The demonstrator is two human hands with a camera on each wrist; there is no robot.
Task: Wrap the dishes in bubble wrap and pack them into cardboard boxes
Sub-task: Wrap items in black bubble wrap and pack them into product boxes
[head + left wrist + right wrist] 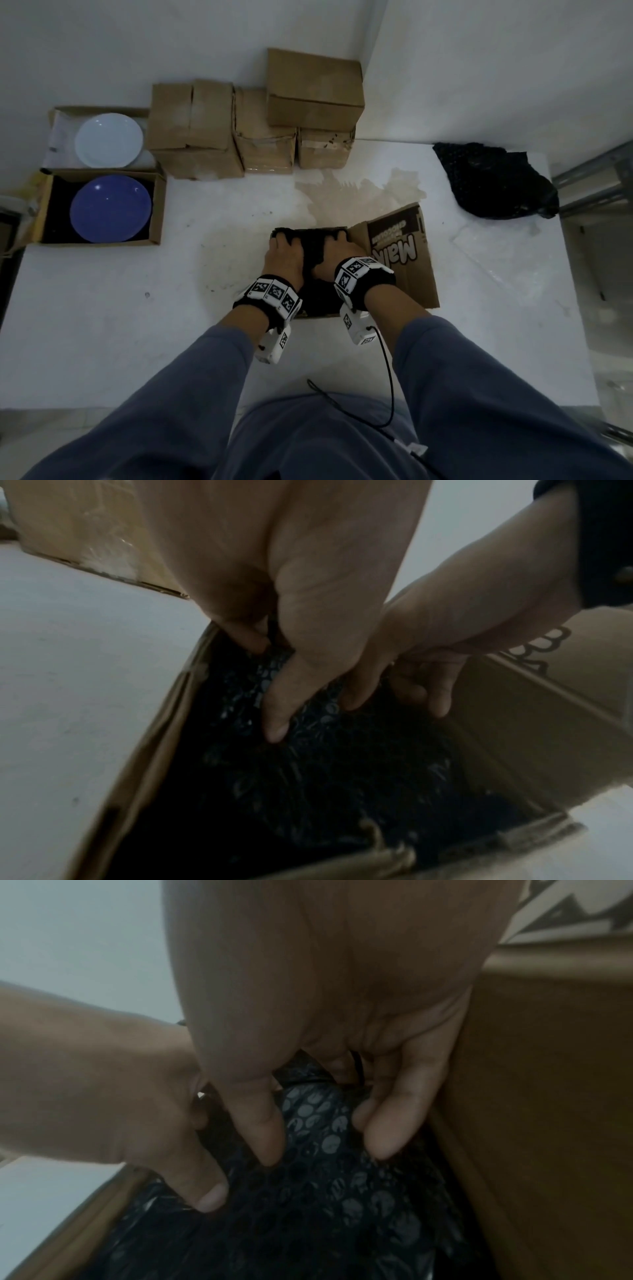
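Note:
An open cardboard box (400, 274) with a printed flap lies on the white surface in front of me. Inside it is a bundle of black bubble wrap (315, 241); what it wraps is hidden. My left hand (282, 245) grips the bundle's left part, fingers curled over its far edge. My right hand (337, 243) grips the right part the same way. The left wrist view has my left hand (270, 688) pinching the wrap (325, 764) between thumb and fingers, inside the box (514, 723). The right wrist view has my right hand (322, 1139) pinching the wrap (342, 1204) beside the box wall (531, 1096).
At far left, one open box holds a white plate (109, 140) and another holds a blue plate (110, 208). Several closed cardboard boxes (308, 102) are stacked against the back wall. A loose heap of black bubble wrap (496, 181) lies at right, near the surface's edge.

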